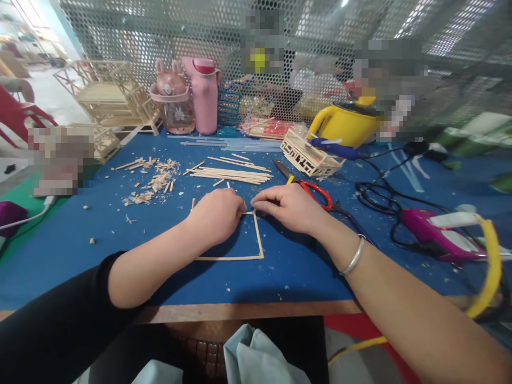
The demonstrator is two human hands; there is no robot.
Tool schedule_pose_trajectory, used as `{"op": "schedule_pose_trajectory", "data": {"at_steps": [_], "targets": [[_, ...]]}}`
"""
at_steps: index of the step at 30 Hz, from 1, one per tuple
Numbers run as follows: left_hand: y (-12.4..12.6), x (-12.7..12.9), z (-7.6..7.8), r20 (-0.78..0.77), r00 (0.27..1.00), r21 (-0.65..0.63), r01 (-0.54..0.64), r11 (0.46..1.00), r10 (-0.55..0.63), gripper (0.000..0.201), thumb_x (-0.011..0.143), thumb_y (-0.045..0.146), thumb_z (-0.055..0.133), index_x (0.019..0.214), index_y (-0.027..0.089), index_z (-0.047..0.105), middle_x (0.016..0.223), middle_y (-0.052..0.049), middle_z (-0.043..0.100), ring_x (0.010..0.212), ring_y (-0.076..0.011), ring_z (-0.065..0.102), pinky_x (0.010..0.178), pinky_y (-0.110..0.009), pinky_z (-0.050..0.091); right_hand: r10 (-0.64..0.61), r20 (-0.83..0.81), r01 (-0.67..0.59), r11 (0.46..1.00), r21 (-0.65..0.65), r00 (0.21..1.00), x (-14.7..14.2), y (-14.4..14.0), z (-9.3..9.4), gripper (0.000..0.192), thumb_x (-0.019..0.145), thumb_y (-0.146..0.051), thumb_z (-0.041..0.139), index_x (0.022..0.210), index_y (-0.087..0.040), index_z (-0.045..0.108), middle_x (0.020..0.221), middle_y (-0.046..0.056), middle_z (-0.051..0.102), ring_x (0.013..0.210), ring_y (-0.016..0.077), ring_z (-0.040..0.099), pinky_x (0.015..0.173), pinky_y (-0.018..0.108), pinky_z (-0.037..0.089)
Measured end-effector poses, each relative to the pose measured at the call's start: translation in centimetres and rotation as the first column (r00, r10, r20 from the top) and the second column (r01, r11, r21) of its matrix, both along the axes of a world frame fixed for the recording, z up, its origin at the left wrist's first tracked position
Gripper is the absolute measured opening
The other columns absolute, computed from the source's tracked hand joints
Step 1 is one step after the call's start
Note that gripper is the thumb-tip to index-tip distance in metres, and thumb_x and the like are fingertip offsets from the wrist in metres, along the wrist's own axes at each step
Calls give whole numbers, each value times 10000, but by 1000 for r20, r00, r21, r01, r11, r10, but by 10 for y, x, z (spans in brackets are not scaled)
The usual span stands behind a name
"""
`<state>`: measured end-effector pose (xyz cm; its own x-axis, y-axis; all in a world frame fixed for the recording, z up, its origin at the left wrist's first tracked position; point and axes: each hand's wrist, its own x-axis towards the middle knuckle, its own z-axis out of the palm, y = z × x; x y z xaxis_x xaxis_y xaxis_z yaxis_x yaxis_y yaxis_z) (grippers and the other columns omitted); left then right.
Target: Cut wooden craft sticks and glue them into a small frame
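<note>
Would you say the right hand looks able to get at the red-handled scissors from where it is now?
Probably yes. The right hand rests on the stick frame, the red-handled scissors lie right beside it on the blue table, and nothing lies between them.

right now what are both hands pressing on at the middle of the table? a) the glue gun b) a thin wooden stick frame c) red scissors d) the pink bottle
b: the left hand and right hand meet at the top corner of the thin wooden stick frame, which lies flat on the blue table; the red scissors lie beside the right hand.
</note>
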<state>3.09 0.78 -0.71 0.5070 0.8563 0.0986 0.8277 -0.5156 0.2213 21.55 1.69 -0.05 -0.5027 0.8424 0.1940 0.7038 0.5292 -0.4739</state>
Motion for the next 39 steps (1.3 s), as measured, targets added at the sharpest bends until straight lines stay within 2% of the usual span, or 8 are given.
{"op": "schedule_pose_trajectory", "data": {"at_steps": [6, 12, 17, 21, 25, 28, 31, 39], "targets": [[-3, 0, 1, 15, 1000, 15, -4, 1000, 4, 310, 805, 155, 440, 890, 246, 723, 875, -59, 652, 817, -219, 636, 687, -309, 474, 20, 2, -20, 1000, 12, 1000, -2, -3, 0, 182, 830, -262, 558, 838, -196, 727, 821, 14, 730, 761, 150, 649, 702, 236, 440], [-1, -3, -2, 31, 999, 32, 16, 999, -17, 270, 793, 153, 451, 808, 206, 716, 810, -62, 645, 746, -197, 623, 681, -301, 481, -154, -294, 133, 987, -90, 943, 17, 1, 9, 413, 836, -390, 541, 1171, -153, 584, 672, 12, 630, 519, 104, 529, 517, 229, 408], [-3, -6, -2, 15, 1000, 52, 10, 999, -11, 287, 785, 116, 437, 830, 182, 712, 853, -72, 656, 797, -201, 630, 763, -325, 499, -294, -195, 312, 948, 68, 936, 30, 7, 15, 236, 813, -294, 537, 928, -151, 685, 615, 3, 588, 524, 99, 489, 534, 233, 379], [-10, -13, 14, 242, 970, 245, -58, 968, -3, 310, 783, 114, 457, 995, 170, 676, 913, -58, 671, 787, -157, 620, 750, -278, 507, -274, -66, 279, 955, 104, 960, 29, 7, 12, 220, 763, -199, 535, 903, -164, 701, 575, -20, 571, 510, 93, 461, 538, 229, 360], [-6, -37, 32, 598, 800, 426, -364, 828, 43, 375, 838, 221, 491, 1207, 183, 542, 1006, -47, 655, 734, -109, 610, 565, -190, 476, -265, -44, 268, 959, 88, 963, 25, 5, 10, 278, 756, -153, 486, 929, -172, 704, 600, -20, 586, 496, 86, 446, 540, 226, 357], [9, -65, 30, 715, 687, 371, -529, 763, 129, 382, 864, 257, 464, 1240, 194, 481, 1007, -42, 652, 689, -95, 618, 576, -204, 477, -259, -25, 260, 963, 69, 966, 25, 4, 9, 274, 754, -154, 492, 930, -173, 700, 647, -9, 619, 517, 90, 474, 560, 226, 374], [25, -89, 19, 722, 643, 252, -586, 770, 253, 404, 836, 270, 499, 1233, 198, 485, 962, -35, 666, 660, -106, 632, 576, -225, 480, -235, 47, 234, 972, 31, 971, 25, 5, 7, 231, 742, -160, 522, 890, -183, 698, 686, -1, 646, 569, 104, 526, 590, 225, 399], [31, -100, 13, 697, 619, 122, -599, 791, 362, 388, 815, 296, 519, 1189, 196, 529, 875, -13, 652, 621, -103, 595, 601, -244, 476, -140, 194, 159, 984, -84, 971, 22, 7, 2, 140, 730, -203, 574, 812, -194, 686, 732, 10, 682, 636, 131, 591, 598, 228, 438]]}}
